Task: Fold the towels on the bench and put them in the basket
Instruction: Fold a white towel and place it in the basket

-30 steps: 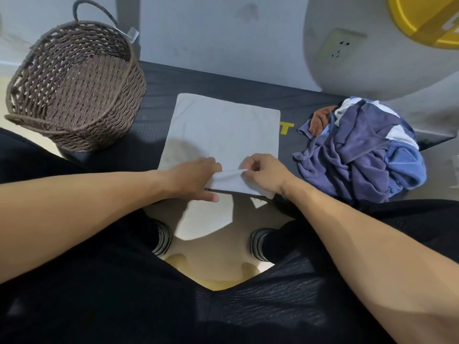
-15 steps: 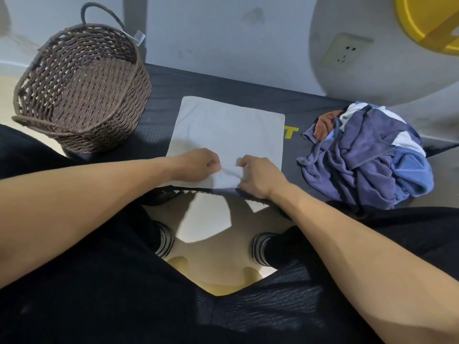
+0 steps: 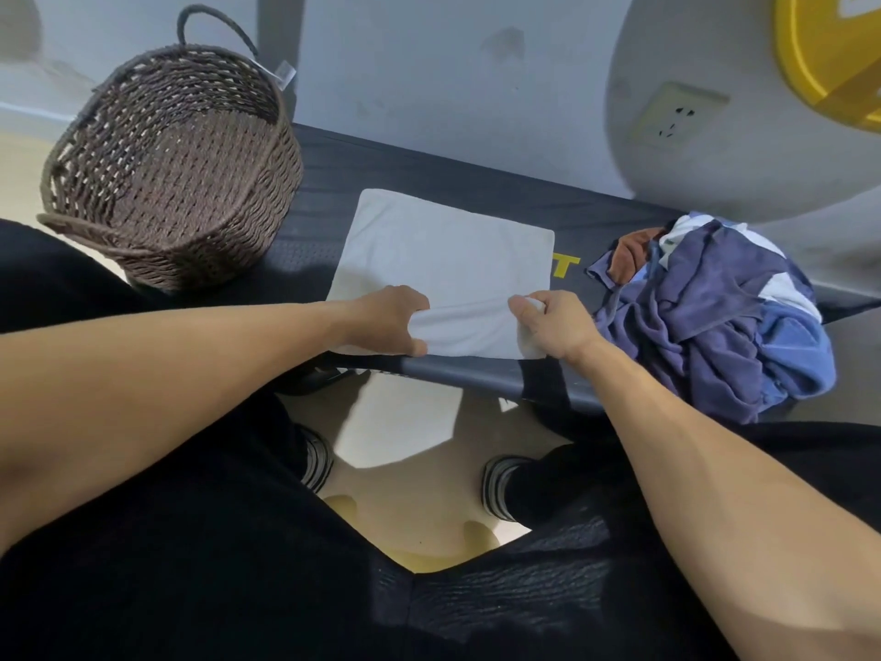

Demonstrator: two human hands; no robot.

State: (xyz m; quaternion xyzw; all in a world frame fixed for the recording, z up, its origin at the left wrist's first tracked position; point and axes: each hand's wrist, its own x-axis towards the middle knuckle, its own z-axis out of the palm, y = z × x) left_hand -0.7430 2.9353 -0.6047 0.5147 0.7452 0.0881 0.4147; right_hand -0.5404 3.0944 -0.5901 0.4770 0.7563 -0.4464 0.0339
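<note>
Head view: white towel is laid flat on the bench, its near edge lifted. Left hand and right hand are each pinched on a near corner. Basket stands at ten o'clock, unfolded heap at three. Uneven lift is judged likely to skew the fold; a slipped corner would collapse it.
</note>
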